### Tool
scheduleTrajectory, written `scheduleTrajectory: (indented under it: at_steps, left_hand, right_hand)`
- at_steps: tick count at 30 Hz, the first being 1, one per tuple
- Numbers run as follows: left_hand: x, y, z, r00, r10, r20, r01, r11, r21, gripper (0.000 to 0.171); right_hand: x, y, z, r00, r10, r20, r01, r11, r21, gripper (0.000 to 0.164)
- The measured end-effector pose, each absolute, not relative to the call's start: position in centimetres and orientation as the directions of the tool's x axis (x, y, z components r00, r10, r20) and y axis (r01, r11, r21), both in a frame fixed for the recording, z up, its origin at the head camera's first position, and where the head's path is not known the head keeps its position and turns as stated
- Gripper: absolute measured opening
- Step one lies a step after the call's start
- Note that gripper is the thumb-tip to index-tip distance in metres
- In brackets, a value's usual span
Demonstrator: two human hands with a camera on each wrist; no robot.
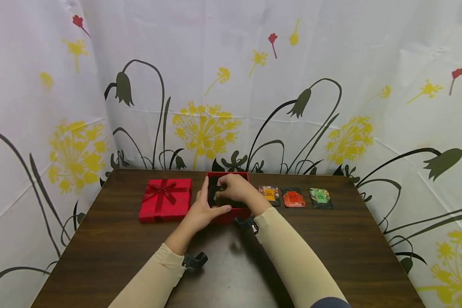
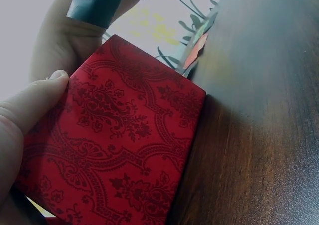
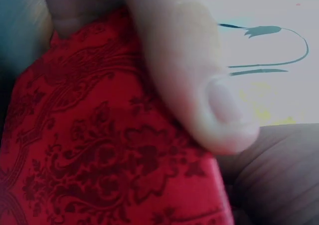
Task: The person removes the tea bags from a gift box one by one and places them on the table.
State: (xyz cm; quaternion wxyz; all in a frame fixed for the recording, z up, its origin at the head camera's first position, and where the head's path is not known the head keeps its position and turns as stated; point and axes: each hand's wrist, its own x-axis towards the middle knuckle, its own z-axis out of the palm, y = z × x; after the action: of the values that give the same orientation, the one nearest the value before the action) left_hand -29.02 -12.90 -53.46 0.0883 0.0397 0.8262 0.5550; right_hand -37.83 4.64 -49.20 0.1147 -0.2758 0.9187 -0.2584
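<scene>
A red patterned gift box [image 1: 227, 216], open at the top with a dark inside, stands near the table's back edge. My left hand [image 1: 199, 212] grips it from the left, thumb along the near rim; the left wrist view shows that thumb against the box's patterned wall [image 2: 114, 130]. From the right, my right hand [image 1: 236, 190] reaches over the rim with its fingers bent down inside. At those fingertips shows a small olive-gold piece, seemingly a packet [image 1: 217, 195], mostly hidden by the hand. The right wrist view has the box [image 3: 99, 155] up close, with a thumb on its edge.
Left of the box lies its red lid [image 1: 165, 200] with a ribbon bow. To the right lie an orange-labelled packet [image 1: 269, 195], a red one [image 1: 293, 197] and a green one [image 1: 321, 197]. A floral curtain [image 1: 231, 94] hangs behind the brown table [image 1: 342, 256].
</scene>
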Motion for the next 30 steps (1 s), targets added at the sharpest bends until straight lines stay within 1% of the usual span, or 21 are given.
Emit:
scheduleTrajectory:
  at_steps: [4, 6, 9, 11, 14, 18, 22, 27, 30]
  left_hand:
    - [-29.1, -12.9, -53.4, -0.983, 0.162, -0.083, -0.013, 0.393, 0.92, 0.134]
    - [-29.1, -12.9, -53.4, -0.984, 0.162, -0.078, -0.009, 0.392, 0.92, 0.134]
    - [-29.1, -12.9, -53.4, -0.983, 0.164, -0.083, -0.014, 0.384, 0.923, 0.134]
    - [-29.0, -13.0, -53.4, -0.982, 0.167, -0.09, -0.02, 0.381, 0.924, 0.134]
    - [-29.0, -12.9, -53.4, -0.981, 0.163, -0.102, -0.03, 0.395, 0.918, 0.133]
    - [-29.0, -13.0, -53.4, -0.982, 0.162, -0.101, -0.028, 0.399, 0.916, 0.134]
    - [-28.9, -13.0, -53.4, -0.981, 0.166, -0.095, -0.023, 0.39, 0.92, 0.134]
    - [-28.9, -13.0, -53.5, -0.982, 0.168, -0.084, -0.013, 0.39, 0.921, 0.133]
    - [-28.9, -13.0, -53.5, -0.982, 0.167, -0.082, -0.012, 0.383, 0.924, 0.132]
  right_hand:
    - [-37.5, 4.7, -49.0, -0.821, -0.57, 0.021, -0.507, 0.713, -0.485, 0.011]
    - [-37.3, 4.9, -48.8, -0.825, -0.563, 0.051, -0.516, 0.712, -0.475, 0.01]
    - [-36.9, 5.2, -48.6, -0.837, -0.541, 0.081, -0.509, 0.718, -0.474, 0.023]
    - [-36.7, 5.5, -48.5, -0.853, -0.513, 0.095, -0.487, 0.718, -0.497, 0.032]
    - [-36.3, 5.9, -48.3, -0.875, -0.471, 0.111, -0.451, 0.711, -0.539, 0.036]
    - [-35.6, 6.4, -48.0, -0.891, -0.429, 0.15, -0.428, 0.679, -0.597, 0.034]
    - [-34.7, 6.8, -47.8, -0.891, -0.386, 0.24, -0.444, 0.629, -0.638, 0.029]
    - [-33.9, 7.8, -48.1, -0.876, -0.334, 0.347, -0.48, 0.528, -0.701, 0.019]
    - [-33.5, 8.5, -48.1, -0.869, -0.325, 0.373, -0.492, 0.482, -0.726, 0.019]
